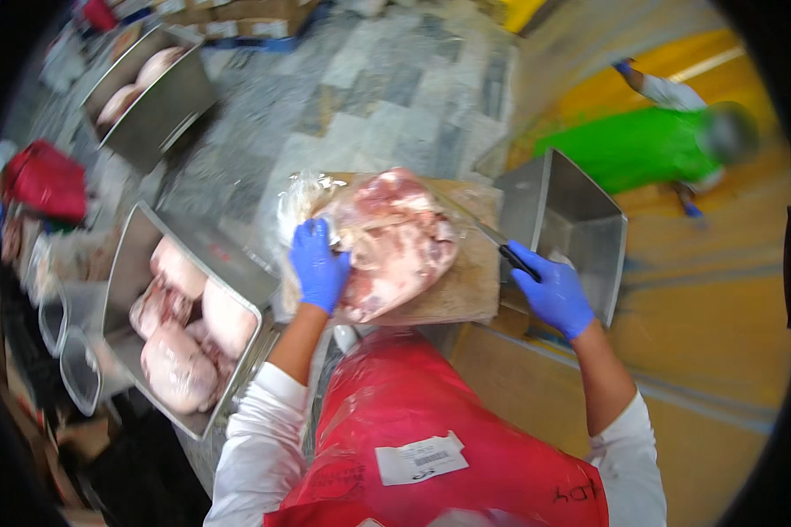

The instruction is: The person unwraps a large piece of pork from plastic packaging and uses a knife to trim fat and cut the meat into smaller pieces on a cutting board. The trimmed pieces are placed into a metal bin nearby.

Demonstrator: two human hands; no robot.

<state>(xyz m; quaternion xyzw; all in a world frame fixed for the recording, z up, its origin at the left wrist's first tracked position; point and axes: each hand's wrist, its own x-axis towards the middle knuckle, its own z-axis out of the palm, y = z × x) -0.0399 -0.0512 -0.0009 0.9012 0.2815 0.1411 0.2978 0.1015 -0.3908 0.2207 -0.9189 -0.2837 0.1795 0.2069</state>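
A large raw cut of meat, pink with pale fat, lies on a tan cutting board in front of me. My left hand, in a blue glove, grips the meat's left edge, its fingers partly bent. Gloved in blue as well, my right hand is closed around the black handle of a knife. The blade slants up and left to the meat's upper right edge; whether it touches cannot be told. Clear plastic wrap bunches at the board's upper left corner.
At left, a metal bin holds several pale cuts of meat. Another metal bin with meat stands farther back. A metal tub sits right of the board. Beyond it, a blurred person in a green apron is on the yellow floor.
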